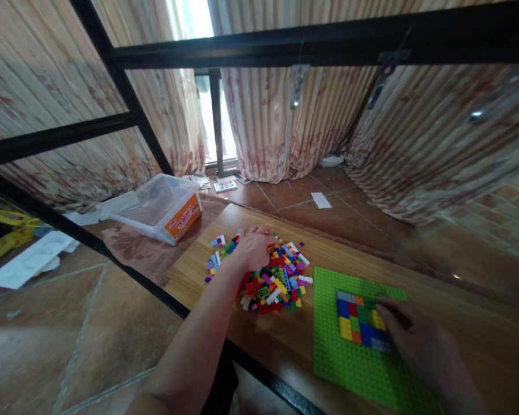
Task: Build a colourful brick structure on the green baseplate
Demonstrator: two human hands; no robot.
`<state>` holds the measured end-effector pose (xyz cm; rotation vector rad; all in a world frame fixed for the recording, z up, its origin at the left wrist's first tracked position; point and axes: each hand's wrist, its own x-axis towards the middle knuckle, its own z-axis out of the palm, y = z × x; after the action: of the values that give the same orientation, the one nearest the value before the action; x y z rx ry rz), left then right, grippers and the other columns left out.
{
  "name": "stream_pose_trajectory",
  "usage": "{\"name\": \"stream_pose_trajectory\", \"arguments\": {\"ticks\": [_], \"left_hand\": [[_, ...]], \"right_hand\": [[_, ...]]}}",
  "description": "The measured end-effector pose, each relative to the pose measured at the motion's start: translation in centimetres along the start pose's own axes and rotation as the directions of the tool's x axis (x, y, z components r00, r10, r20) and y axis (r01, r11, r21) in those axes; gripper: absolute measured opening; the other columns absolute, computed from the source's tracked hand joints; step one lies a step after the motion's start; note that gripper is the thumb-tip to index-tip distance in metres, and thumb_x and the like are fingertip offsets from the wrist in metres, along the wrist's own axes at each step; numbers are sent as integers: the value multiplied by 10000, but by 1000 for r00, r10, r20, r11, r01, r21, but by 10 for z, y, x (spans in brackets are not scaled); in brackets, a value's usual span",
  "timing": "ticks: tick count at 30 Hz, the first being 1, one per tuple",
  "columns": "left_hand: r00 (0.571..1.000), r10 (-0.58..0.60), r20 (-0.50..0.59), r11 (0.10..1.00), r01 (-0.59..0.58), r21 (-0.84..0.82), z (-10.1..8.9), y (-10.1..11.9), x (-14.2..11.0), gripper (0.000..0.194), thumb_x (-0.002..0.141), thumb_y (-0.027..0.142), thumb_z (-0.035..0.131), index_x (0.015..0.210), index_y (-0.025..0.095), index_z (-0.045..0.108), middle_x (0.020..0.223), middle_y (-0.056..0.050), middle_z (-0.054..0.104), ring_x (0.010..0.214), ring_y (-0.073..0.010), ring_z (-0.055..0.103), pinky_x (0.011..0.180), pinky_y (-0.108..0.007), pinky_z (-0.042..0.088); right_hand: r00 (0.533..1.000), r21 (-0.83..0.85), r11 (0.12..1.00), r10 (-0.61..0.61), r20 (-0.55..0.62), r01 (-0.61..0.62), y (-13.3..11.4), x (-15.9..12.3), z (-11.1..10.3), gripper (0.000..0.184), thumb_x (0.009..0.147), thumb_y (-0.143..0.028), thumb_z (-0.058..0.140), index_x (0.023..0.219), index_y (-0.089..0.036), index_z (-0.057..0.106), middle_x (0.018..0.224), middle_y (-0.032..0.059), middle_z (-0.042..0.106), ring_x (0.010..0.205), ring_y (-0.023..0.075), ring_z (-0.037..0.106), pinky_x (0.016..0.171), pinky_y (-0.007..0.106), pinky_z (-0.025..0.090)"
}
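At lower center, the left hand [256, 249] is in the brick pile [281, 282], grip can't be told.
Lower right, the right hand [409, 325]'s kinda narrow at the multicolored block [360, 320] on the green baseplate [337, 357].

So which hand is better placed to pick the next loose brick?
Probably the left: the left hand is on the brick pile, while the right hand is over at the green baseplate.
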<state>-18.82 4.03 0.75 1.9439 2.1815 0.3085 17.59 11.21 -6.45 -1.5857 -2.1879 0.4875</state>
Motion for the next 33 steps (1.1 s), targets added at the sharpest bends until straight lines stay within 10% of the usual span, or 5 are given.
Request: {"name": "stream_pose_trajectory", "arguments": {"ticks": [33], "left_hand": [[990, 128, -57, 988, -132, -79, -7, -10, 8, 71, 766, 191, 602, 811, 211, 651, 1018, -41, 723, 1043, -253, 628, 971, -417, 430]], "right_hand": [[996, 138, 987, -77, -51, 84, -33, -6, -16, 286, 858, -389, 515, 934, -217, 731, 943, 65, 756, 843, 221, 704, 790, 365, 544]]}}
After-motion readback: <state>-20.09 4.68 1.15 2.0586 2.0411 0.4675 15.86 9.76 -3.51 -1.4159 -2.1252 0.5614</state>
